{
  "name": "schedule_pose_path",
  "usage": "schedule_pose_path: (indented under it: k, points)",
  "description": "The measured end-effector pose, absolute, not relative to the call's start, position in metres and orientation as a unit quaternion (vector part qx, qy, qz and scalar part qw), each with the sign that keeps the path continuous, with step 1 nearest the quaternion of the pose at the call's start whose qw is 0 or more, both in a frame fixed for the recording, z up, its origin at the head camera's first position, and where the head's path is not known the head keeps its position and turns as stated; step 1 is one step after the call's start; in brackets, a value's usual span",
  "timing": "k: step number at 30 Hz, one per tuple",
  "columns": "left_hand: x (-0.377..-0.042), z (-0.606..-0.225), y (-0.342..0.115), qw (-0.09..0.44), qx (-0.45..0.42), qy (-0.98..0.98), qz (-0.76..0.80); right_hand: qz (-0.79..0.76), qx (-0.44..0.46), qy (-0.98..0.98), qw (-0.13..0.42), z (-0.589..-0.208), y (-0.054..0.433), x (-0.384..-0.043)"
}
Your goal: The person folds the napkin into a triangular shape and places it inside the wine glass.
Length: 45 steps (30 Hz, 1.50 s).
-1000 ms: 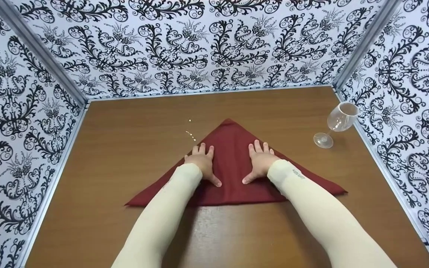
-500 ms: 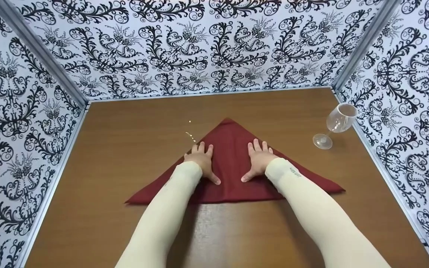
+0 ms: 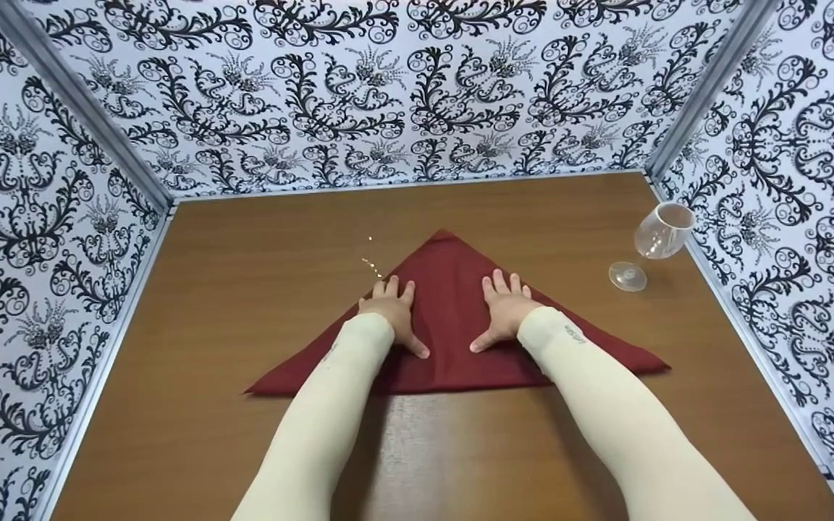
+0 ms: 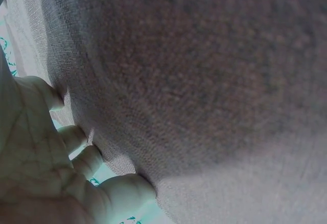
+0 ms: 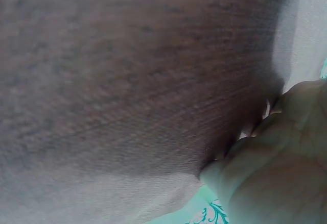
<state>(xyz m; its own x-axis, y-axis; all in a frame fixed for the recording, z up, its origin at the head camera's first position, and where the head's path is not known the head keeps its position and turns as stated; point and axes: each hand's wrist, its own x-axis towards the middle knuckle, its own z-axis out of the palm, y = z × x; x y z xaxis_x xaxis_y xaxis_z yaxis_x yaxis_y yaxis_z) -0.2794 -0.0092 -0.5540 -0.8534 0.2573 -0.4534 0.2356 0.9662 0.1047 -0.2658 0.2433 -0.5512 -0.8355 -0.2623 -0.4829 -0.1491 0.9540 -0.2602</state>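
Note:
A dark red cloth napkin (image 3: 449, 318), folded into a triangle, lies on the table with its point toward the back wall. On its left half rests my left hand (image 3: 392, 311), fingers straight and spread, thumb angled inward. My right hand (image 3: 507, 312) lies the same way on the right half. A strip of napkin shows between the two thumbs. Close up in the left wrist view, the left fingertips (image 4: 130, 188) touch the cloth (image 4: 204, 106). The right wrist view has the right hand (image 5: 281, 168) against the cloth (image 5: 127, 106), its fingers partly hidden.
A clear wine glass (image 3: 663, 231) stands at the right side of the wooden table (image 3: 243, 275), near the patterned right wall (image 3: 808, 217). Small bright specks (image 3: 372, 268) show left of the napkin's point. Patterned walls also close off the back and left.
Both hands stay in place on the napkin, and its folded shape is the same. Only a slight shift of the head view shows.

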Motion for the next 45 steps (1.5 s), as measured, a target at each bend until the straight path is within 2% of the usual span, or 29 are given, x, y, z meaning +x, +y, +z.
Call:
schedule_pose_path:
  k: [6,11,18,20,45]
  points:
    - [-0.27,-0.544,-0.007,0.243,0.125,0.962,0.024,-0.11,-0.119,0.955,0.247,-0.553,0.248,-0.262]
    - [-0.249,-0.532,-0.003,0.247,0.116,0.962,0.008,-0.087,-0.121,0.964,0.222,-0.55,0.252,-0.249]
    - [-0.217,-0.524,-0.011,0.292,0.065,0.954,0.038,-0.077,-0.066,0.952,0.29,-0.536,0.262,-0.225]
    - [-0.215,-0.527,-0.014,0.3,0.062,0.951,0.046,-0.076,-0.063,0.95,0.295,-0.538,0.266,-0.221]
    - [-0.242,-0.543,-0.026,0.274,0.062,0.957,0.075,-0.097,-0.044,0.956,0.272,-0.539,0.262,-0.235]
